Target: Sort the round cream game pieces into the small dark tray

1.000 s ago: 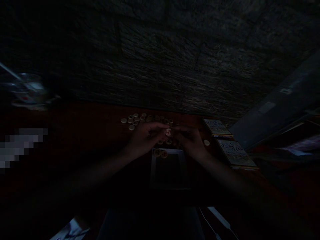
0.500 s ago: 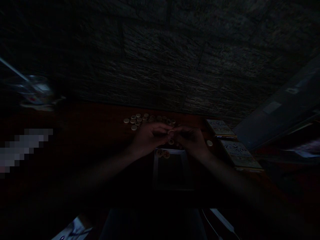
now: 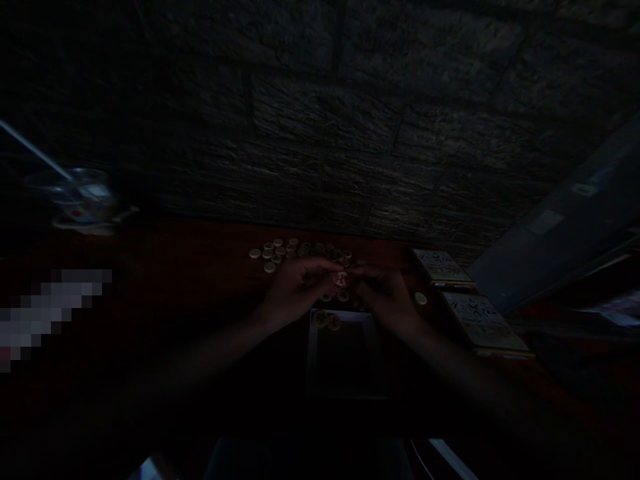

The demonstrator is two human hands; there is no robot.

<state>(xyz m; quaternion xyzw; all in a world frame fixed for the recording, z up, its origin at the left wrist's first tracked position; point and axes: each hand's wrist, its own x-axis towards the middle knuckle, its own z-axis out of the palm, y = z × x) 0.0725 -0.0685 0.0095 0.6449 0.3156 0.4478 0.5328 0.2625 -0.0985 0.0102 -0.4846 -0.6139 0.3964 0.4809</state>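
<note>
The left hand (image 3: 293, 287) and the right hand (image 3: 390, 297) pinch one small round piece (image 3: 341, 279) between them. A light grip on its edge should work best, leaving the marked side easy to see. Along the dark red counter (image 3: 215, 253) are a clear cup (image 3: 90, 198), loose pieces (image 3: 270, 267), a tray (image 3: 350, 314) and flat boxes (image 3: 485, 319). Behind is a dim stone wall (image 3: 320, 127).

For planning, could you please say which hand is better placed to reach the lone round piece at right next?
Probably the right hand: the lone round piece lies close to its outer side, while the left hand is farther away.
</note>
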